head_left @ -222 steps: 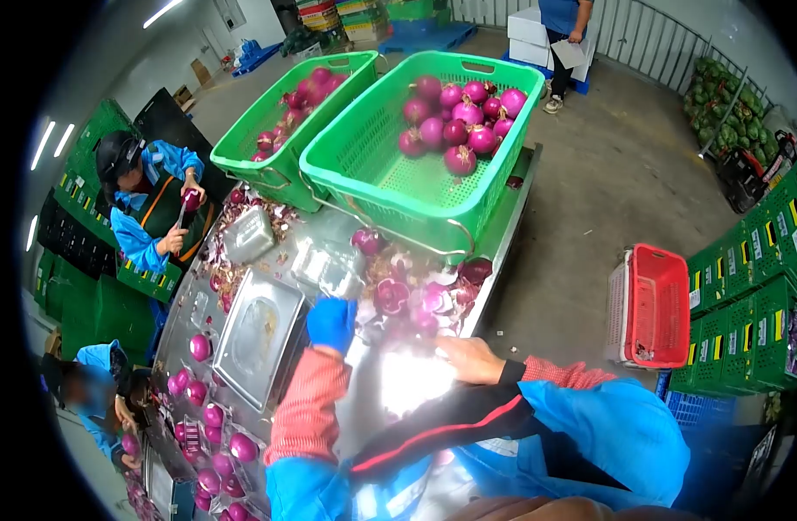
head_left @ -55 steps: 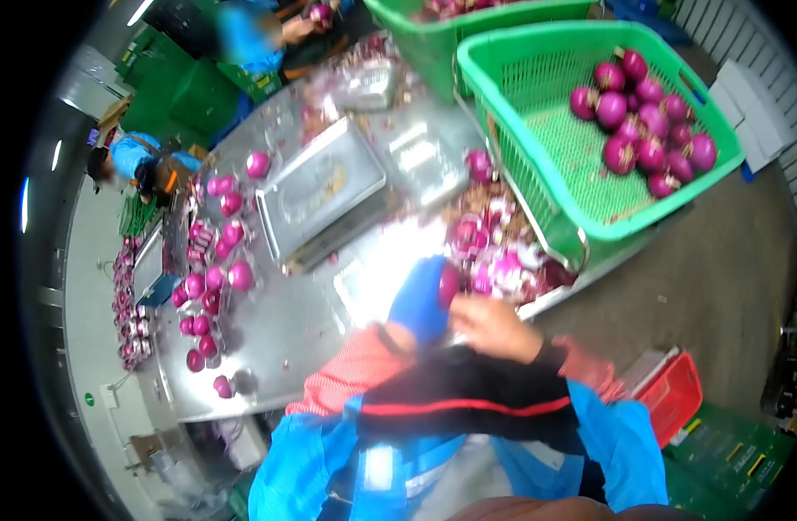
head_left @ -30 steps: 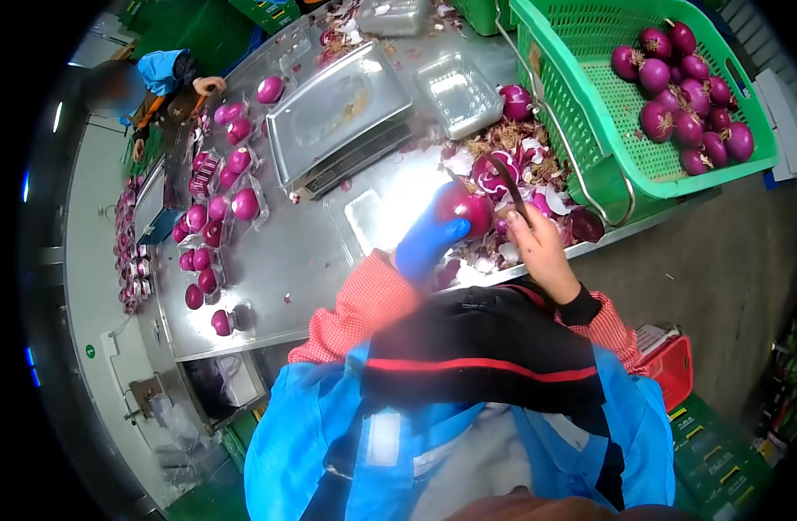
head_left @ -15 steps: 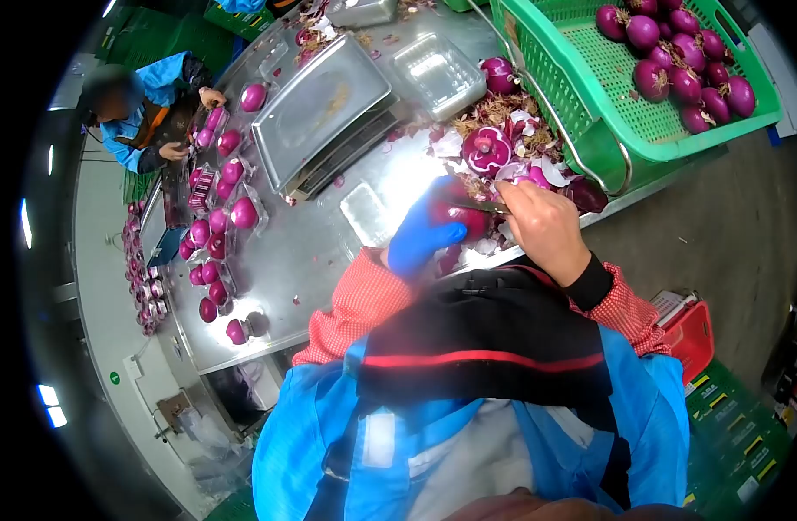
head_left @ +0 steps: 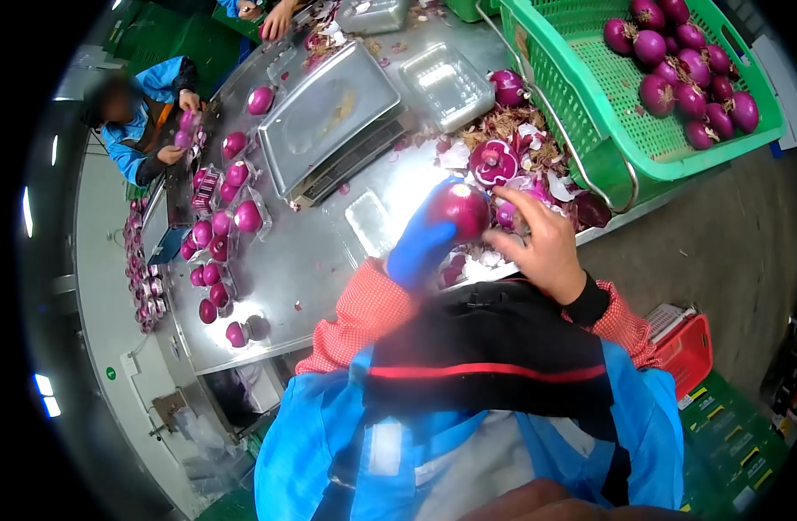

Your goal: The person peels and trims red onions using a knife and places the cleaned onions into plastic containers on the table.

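Note:
My left hand (head_left: 423,239), in a blue glove, is wrapped round a purple onion (head_left: 464,211) with a pale cut spot on top. Close to the onion's right side is my bare right hand (head_left: 542,246), its thumb and fingers apart. No knife shows clearly in it. Behind both hands, peeled skins (head_left: 524,143) and a cut onion (head_left: 494,162) lie in a heap on the metal table (head_left: 281,286). Another whole onion (head_left: 507,88) rests beside the clear plastic tray (head_left: 446,84).
A green basket (head_left: 629,169) holding several onions stands at the right. Left of centre is a metal-topped scale (head_left: 329,117), with several wrapped onions (head_left: 247,216) further left. A co-worker (head_left: 142,117) handles onions at the upper left. A red basket (head_left: 687,352) stands lower right.
The knife seen in my right hand at the onion's top no longer shows clearly. That hand's fingers have spread. The onion now shows its pale top, and the co-worker's hands have lifted onions.

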Demonstrator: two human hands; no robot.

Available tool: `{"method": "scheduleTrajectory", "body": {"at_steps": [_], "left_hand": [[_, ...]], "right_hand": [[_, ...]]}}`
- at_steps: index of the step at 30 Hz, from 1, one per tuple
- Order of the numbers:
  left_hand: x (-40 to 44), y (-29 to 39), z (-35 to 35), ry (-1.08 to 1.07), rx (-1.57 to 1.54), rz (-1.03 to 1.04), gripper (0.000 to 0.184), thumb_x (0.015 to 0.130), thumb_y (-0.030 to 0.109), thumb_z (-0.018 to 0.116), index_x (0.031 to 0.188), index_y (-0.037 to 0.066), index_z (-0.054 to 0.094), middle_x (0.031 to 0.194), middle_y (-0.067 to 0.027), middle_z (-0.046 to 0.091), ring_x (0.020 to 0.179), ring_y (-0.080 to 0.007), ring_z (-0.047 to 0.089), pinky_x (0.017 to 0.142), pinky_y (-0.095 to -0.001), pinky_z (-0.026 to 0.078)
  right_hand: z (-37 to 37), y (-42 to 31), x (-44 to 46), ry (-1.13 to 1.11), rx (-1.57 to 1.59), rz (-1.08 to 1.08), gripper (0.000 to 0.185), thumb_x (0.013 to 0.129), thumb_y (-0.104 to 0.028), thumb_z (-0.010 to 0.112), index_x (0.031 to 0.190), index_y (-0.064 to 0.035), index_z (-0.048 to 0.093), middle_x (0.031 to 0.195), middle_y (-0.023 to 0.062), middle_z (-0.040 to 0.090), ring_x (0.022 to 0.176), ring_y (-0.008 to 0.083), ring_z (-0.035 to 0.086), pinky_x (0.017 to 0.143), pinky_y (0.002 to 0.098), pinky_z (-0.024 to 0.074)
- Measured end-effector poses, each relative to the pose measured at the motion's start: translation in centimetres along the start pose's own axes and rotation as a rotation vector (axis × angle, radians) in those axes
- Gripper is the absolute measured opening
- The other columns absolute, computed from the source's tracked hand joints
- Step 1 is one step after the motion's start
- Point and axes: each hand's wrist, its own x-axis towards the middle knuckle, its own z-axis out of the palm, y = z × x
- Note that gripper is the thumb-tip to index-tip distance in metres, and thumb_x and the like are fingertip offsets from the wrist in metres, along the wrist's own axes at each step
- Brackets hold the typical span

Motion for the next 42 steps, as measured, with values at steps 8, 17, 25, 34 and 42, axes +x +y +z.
{"method": "scheduleTrajectory", "body": {"at_steps": [8,17,25,34,42], "left_hand": [[-2.2,0.1,-2.6,-0.073,-0.209,-0.13,0.061,0.093,0.036,0.058,0.141,0.001,0.04,0.126,-0.0137,0.058,0.111,-0.0248,0.059,0.095,-0.0365,0.049],[-6.0,4.6,-13.8,0.444,1.372,0.032,0.082,0.071,0.036,0.082,0.137,0.004,0.045,0.125,-0.0187,0.056,0.114,-0.0321,0.057,0.098,-0.0414,0.048],[-4.3,5.7,-18.6,0.728,1.329,-0.067,0.073,0.077,0.023,0.081,0.138,0.006,0.046,0.119,-0.0173,0.057,0.103,-0.0299,0.062,0.09,-0.0376,0.051],[1.5,10.2,-14.7,0.376,1.332,0.673,0.05,0.081,0.01,0.074,0.126,0.002,0.054,0.112,-0.0135,0.059,0.101,-0.0281,0.062,0.087,-0.035,0.05],[9.4,12.0,-2.5,0.18,1.225,0.635,0.035,0.086,0.001,0.067,0.121,0.003,0.059,0.109,-0.009,0.062,0.101,-0.0187,0.062,0.089,-0.0301,0.049]], "right_hand": [[3.4,0.9,1.3,0.079,-0.06,-0.137,0.014,0.077,-0.005,0.07,0.089,-0.0062,0.063,0.079,0.0092,0.066,0.066,0.0256,0.065,0.056,0.0346,0.0497],[7.5,2.0,-1.9,-0.182,0.1,0.313,0.021,0.089,-0.018,0.061,0.101,-0.0006,0.063,0.088,0.0169,0.066,0.08,0.0275,0.065,0.072,0.0367,0.0506],[9.9,1.7,-2.2,-0.285,-0.07,0.136,0.023,0.09,-0.026,0.064,0.094,-0.0038,0.061,0.081,0.0191,0.063,0.075,0.0389,0.062,0.064,0.0436,0.0483],[8.3,0.6,-5.2,-0.542,0.217,0.242,0.024,0.091,-0.023,0.065,0.106,-0.0049,0.066,0.075,0.0052,0.064,0.068,0.0144,0.061,0.064,0.0296,0.0487],[1.8,8.5,-3.4,-0.86,0.359,0.223,0.034,0.089,-0.033,0.07,0.108,-0.0039,0.066,0.089,0.0115,0.069,0.085,0.0193,0.065,0.078,0.0331,0.0502]]}}
